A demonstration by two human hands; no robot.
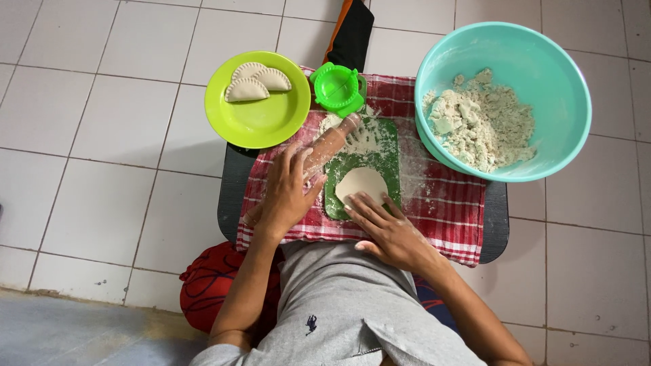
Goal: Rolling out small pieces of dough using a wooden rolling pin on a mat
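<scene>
My left hand (288, 193) grips a wooden rolling pin (332, 141) that lies slanted across a small green board (388, 154) dusted with flour. A flat round of pale dough (363, 183) rests on the board. My right hand (388, 230) has its fingertips pressed on the near edge of that dough round. The board sits on a red and white checked cloth (447, 203) over a dark tray (498, 224).
A lime green plate (261, 118) at the back left holds three folded dumplings (254, 81). A green hinged dumpling press (337, 88) stands beside it. A turquoise bowl (536, 54) with crumbly dough (478, 122) is at the right. White tiled floor lies all around.
</scene>
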